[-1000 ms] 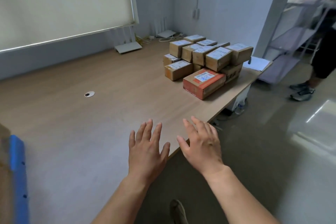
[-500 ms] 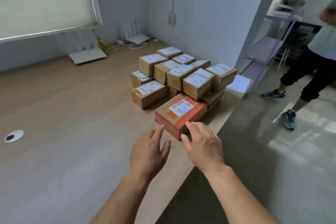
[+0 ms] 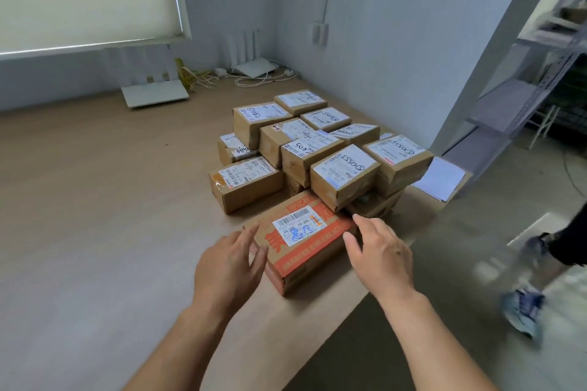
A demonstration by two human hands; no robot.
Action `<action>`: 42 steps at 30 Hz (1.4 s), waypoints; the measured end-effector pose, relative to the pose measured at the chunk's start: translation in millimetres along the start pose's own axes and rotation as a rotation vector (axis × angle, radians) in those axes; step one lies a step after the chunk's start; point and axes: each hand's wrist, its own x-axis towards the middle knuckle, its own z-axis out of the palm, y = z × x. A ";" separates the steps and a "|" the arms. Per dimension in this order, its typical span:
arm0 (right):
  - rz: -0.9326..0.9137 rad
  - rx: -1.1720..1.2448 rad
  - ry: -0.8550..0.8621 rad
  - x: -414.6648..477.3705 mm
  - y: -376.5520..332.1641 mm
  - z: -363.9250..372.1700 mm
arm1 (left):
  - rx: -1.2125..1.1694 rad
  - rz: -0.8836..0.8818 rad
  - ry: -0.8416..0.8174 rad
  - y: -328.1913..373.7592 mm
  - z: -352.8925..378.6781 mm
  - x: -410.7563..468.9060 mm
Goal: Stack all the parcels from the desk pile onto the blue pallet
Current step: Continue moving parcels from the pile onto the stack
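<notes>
Left grip [image 3: 228, 263]: fingers straight and spread, held at the near-left corner of the orange parcel [image 3: 305, 251]. Whether they touched it could not be told.
Right grip [image 3: 381, 254]: fingers spread and loosely straight at the parcel's right side, thumb by its top edge. It clasped nothing that showed.
Orange parcel: lay flat between the two grips at the front of the pile, near the right edge of the surface [image 3: 95, 200], white label facing up.
Parcel pile [image 3: 317, 149]: brown labelled boxes stacked just behind the orange parcel, the nearest one tilted.
Paper sheet [image 3: 440, 178]: white, at the surface's right edge beside the pile.
Routers [image 3: 155, 95]: two white units by the back wall, with cables [image 3: 193, 76] between them.
Other person's shoe [image 3: 521, 311]: blue and blurred, on the floor to the right.
</notes>
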 end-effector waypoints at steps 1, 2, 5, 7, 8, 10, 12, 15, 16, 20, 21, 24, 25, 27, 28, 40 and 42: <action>-0.004 0.004 -0.019 11.3 11.3 -0.7 | 0.007 -0.034 0.004 6.6 2.1 4.7; -0.006 0.008 -0.038 22.7 22.7 -1.7 | 0.007 -0.067 0.009 14.7 4.5 9.6; -0.020 0.028 -0.104 58.0 55.0 -4.1 | -0.032 -0.163 -0.006 47.8 12.7 25.4; -0.030 0.047 -0.148 81.7 72.6 -3.4 | -0.097 -0.213 -0.016 69.2 20.6 38.6; -0.035 0.061 -0.164 93.2 79.6 -2.9 | -0.133 -0.234 -0.016 78.2 25.4 46.2; -0.041 0.085 -0.195 114.0 90.6 -1.4 | -0.205 -0.264 -0.005 94.6 33.8 61.8; -0.051 0.110 -0.222 130.2 98.2 0.2 | -0.242 -0.283 0.012 110.5 41.0 75.4; -0.088 0.150 -0.240 148.9 106.2 4.2 | -0.228 -0.324 -0.003 133.3 47.8 93.1; -0.099 0.157 -0.244 153.4 107.9 5.8 | -0.278 -0.344 -0.030 139.3 49.9 98.6; -0.095 0.190 -0.302 169.3 110.7 12.6 | -0.482 -0.402 -0.063 158.8 56.4 115.4; -0.087 0.209 -0.331 172.8 110.3 13.2 | -0.519 -0.413 -0.064 162.2 57.4 118.3; -0.032 0.346 -0.408 179.4 108.4 16.5 | -0.649 -0.426 -0.078 166.5 63.4 126.1; -0.012 0.383 -0.422 180.3 107.5 17.4 | -0.686 -0.435 -0.074 166.8 65.7 127.9; 0.019 0.429 -0.446 179.9 106.8 18.9 | -0.747 -0.461 -0.050 167.6 68.8 128.2; 0.032 0.461 -0.458 179.0 106.9 19.5 | -0.767 -0.470 -0.036 168.1 70.0 127.1; -0.033 0.609 -0.516 170.0 113.4 23.2 | -0.798 -0.442 0.018 168.4 69.7 111.7; -0.046 0.616 -0.513 166.5 110.8 22.7 | -0.793 -0.446 0.022 166.2 69.1 108.6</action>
